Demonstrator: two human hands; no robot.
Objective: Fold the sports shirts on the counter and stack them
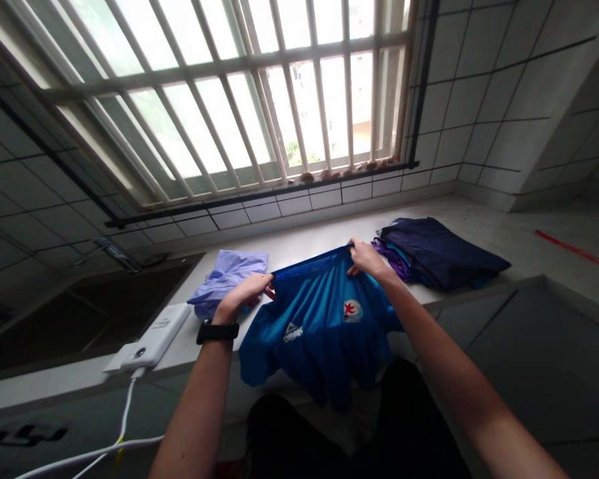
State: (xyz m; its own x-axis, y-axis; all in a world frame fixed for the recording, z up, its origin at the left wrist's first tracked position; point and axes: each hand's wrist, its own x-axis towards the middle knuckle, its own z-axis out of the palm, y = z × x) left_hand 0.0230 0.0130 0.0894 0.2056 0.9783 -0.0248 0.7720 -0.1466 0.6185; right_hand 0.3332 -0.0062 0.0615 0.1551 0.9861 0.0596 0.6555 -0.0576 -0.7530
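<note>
A blue sports shirt (314, 319) with a white brand mark and a round red-and-white badge is stretched between my two hands. Its upper edge is pulled nearly straight across, and the rest drapes in folds over the counter's front edge. My left hand (249, 293), with a black band on the wrist, pinches the left end of that edge. At the right end my right hand (367, 259) grips the cloth. Lilac folded clothing (229, 273) lies just behind my left hand. Beside my right hand sits a stack of folded dark navy and purple clothes (439, 253).
A white power bank (156, 336) with a cable plugged in lies near the counter's front edge. Left of it is a dark sink (90, 303) with a faucet (117, 255). A red strip (574, 249) rests on the right counter. Behind stands a barred window (249, 63).
</note>
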